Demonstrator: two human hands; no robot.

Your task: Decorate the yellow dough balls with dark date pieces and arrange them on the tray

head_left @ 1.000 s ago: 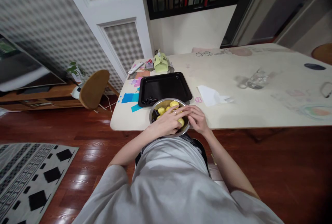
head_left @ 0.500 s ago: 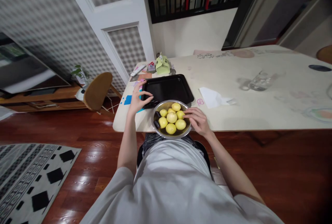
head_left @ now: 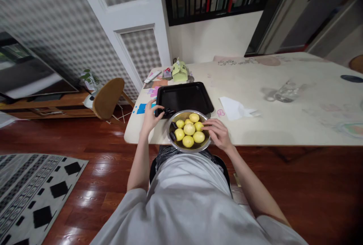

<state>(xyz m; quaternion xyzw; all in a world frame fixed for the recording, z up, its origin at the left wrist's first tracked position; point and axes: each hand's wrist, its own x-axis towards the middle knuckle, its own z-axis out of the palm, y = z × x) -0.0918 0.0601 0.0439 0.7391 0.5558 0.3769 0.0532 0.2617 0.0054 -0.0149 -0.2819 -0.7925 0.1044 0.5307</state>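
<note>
So the metal bowl (head_left: 179, 115) sits at the near edge of the table (head_left: 278, 124), right in front of the person, and it's full of round yellow pieces (head_left: 189, 129). They could be lemons or small potatoes, honestly can't tell. A couple of dark bits are tucked against the bowl's left wall too.

The right hand (head_left: 219, 134) is on the bowl's right side. Its fingers are loosely spread and rest on the rim, the tips touching one yellow piece, not wrapped around anything. It looks like it's just steadying the bowl.

The left hand (head_left: 151, 115) is out at the near left corner of the black tray (head_left: 184, 95), which sits just behind the bowl, touching it or nearly so. Its fingers are curled at a little cluster of dark bits (head_left: 167, 112) lying in that corner. Whether they're pinching one or just touching is too small to make out.

My read: the step in hand is the dark stuff going from bowl to tray, yellow ones staying put. Another pick would call for a fine fingertip pinch down the bowl's left wall without knocking the yellow ones, with the bowl held steady.

Further out are blue paper (head_left: 143, 107) left of the tray, a white napkin (head_left: 234, 108) to its right, and a glass (head_left: 286, 93) well beyond.
</note>
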